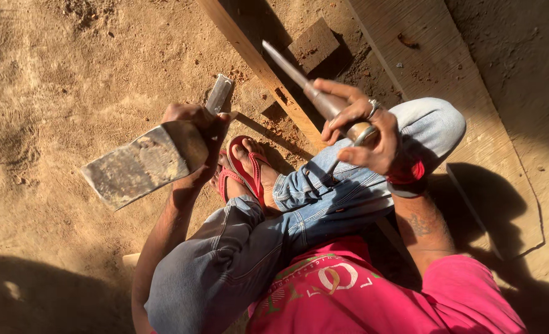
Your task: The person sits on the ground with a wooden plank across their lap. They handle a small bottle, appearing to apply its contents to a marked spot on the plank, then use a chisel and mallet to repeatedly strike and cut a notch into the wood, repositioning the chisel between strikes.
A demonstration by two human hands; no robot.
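chisel: gripped in right hand, tip over the plank
wood block: left hand clamped round it

This is an open-air woodworking spot set on bare ground. The floor is packed dirt, sunlit, with reddish wood chips strewn over it. Long planks and a thin wooden strip lie straight on the earth, a small wood block between them. A chisel and a heavy wooden mallet are in use.
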